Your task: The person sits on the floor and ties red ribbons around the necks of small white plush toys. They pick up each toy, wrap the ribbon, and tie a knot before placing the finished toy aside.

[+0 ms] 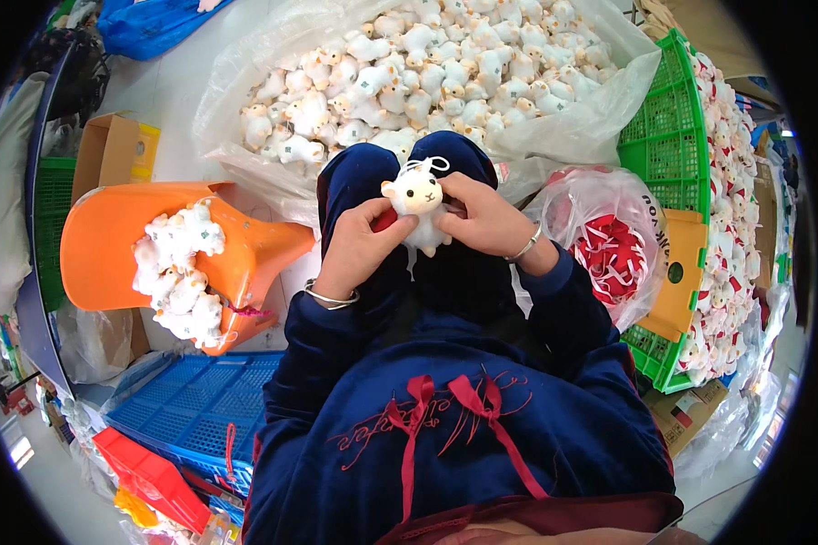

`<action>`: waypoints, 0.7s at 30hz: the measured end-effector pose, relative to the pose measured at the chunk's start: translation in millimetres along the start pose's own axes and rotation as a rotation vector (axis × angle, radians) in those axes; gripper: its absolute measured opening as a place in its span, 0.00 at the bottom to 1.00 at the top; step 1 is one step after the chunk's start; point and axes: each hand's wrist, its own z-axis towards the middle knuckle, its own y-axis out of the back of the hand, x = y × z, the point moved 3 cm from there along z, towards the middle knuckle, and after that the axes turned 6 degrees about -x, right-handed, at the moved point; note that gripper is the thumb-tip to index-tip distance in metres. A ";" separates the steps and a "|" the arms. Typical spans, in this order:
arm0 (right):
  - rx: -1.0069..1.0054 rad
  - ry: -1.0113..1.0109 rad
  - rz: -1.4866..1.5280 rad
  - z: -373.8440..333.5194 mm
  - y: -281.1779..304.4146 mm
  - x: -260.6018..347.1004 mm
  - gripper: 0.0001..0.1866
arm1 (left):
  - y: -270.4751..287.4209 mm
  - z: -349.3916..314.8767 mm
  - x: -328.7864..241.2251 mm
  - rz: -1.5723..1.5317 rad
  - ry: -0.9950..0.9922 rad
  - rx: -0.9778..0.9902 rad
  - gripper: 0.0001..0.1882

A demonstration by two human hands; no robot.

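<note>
A small white plush lamb (pixel 419 193) with a cream face and a white cord loop on its head is held upright above my knees. My left hand (pixel 362 250) pinches it from one side, a bit of red fabric (pixel 384 220) showing between the fingers and the toy. On the other side my right hand (pixel 489 218) is closed on the lamb's body. How the red piece sits on the lamb is partly hidden by my fingers.
Beyond my knees, a large clear plastic sheet (pixel 223 100) holds many similar plush toys (pixel 418 73). On the left, several lie on an orange stool (pixel 100 250). To the right are a plastic bag of red pieces (pixel 609 259) and a green crate (pixel 663 118). A blue crate (pixel 195 400) stands lower left.
</note>
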 end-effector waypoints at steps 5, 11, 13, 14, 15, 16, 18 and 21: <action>-0.079 0.232 -0.431 10.0 -0.8 -1.5 0.16 | 8.0 2.5 5.2 0.086 -0.039 -0.028 0.17; 0.044 0.075 -0.429 21.4 13.4 8.9 0.21 | 8.3 5.1 3.5 0.108 -0.063 -0.042 0.17; 0.053 0.096 -0.419 23.8 17.6 7.2 0.19 | 7.1 5.4 -2.6 0.112 -0.049 -0.045 0.17; 0.053 0.106 -0.414 24.9 19.6 6.6 0.17 | 7.3 5.4 -5.7 0.114 -0.042 -0.047 0.17; 0.052 0.116 -0.410 25.7 21.1 6.0 0.15 | 7.8 5.4 -7.1 0.116 -0.015 -0.040 0.17; 0.051 0.127 -0.405 26.3 21.7 5.8 0.13 | 8.4 5.6 -8.2 0.120 0.011 -0.034 0.16; -0.012 0.186 -0.444 26.5 22.3 4.9 0.09 | 8.7 6.6 -7.2 0.123 0.014 -0.043 0.17; -0.061 0.166 -0.501 23.3 20.7 0.1 0.07 | 8.4 9.3 -4.4 0.133 -0.016 -0.073 0.19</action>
